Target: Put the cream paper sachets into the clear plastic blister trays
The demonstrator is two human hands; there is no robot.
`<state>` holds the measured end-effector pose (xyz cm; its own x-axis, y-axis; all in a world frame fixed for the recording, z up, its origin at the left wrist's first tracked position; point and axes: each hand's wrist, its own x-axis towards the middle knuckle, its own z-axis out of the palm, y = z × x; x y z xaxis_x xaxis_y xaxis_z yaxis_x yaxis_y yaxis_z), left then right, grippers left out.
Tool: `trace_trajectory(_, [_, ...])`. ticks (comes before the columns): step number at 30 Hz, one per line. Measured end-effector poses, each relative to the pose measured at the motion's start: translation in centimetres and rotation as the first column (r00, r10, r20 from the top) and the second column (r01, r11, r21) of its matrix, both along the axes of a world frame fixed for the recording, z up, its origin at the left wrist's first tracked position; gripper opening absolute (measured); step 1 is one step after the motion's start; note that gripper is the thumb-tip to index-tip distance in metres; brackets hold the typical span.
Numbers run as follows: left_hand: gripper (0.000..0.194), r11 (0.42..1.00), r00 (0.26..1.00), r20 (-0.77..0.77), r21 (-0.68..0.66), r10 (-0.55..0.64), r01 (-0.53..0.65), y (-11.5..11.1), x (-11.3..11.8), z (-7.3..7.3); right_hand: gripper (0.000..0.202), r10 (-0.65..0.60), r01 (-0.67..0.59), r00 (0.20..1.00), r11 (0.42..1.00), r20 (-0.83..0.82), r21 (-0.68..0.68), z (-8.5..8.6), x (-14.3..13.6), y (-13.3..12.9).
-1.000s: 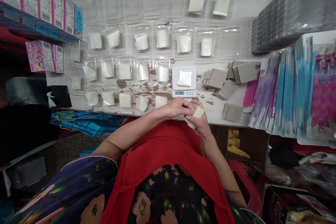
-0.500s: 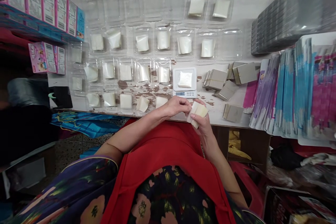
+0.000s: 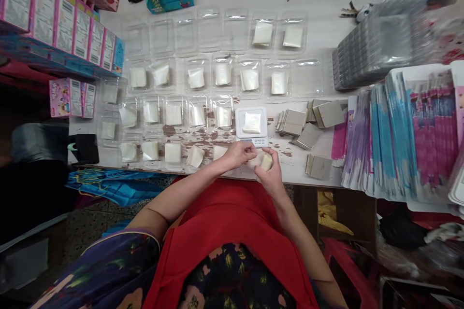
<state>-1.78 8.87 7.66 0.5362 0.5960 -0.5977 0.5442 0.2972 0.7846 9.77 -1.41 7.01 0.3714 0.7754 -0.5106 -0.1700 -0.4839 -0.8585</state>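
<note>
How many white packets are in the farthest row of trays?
2: one packet in the second tray from the right, another in the rightmost tray. More could hide underneath.

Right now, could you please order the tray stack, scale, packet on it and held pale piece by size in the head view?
1. Clear tray stack
2. White scale
3. White packet, pale piece: unsure; the right hand partly covers the latter.

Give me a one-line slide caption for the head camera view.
Right hand holds a pale bundle, left hand beside it, near a white scale and rows of clear trays.
</note>
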Motion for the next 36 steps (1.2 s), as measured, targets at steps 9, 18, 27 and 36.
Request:
trace_trajectory(9, [0.013, 0.949, 0.963, -0.247, 0.316, 0.104, -0.021, 6.1, 1.6, -4.0, 0.059, -0.165, 0.155, 0.971, 0.986, -0.173, -0.067, -1.8, 0.9, -0.9])
trace_trajectory(18, [0.018, 0.850, 0.883, -0.438, 0.518, 0.168, 0.095, 7.3, 3.0, -6.3, 0.058, -0.261, 0.236, 0.951, 0.959, -0.166, -0.156, -2.0, 1.9, -1.9])
trace_trajectory(27, [0.028, 0.852, 0.897, -0.389, 0.523, 0.211, 0.027, 4.2, -1.0, -4.5, 0.058, -0.250, 0.217, 0.947, 0.961, -0.200, -0.173, -2.3, 1.5, -1.9])
trace_trajectory(36, [0.019, 0.854, 0.872, -0.197, 0.194, -0.449, 0.483, -7.1, -4.0, -4.5, 0.055, -0.301, 0.202, 0.878, 0.938, -0.372, -0.281, -3.2, 0.3, -2.6])
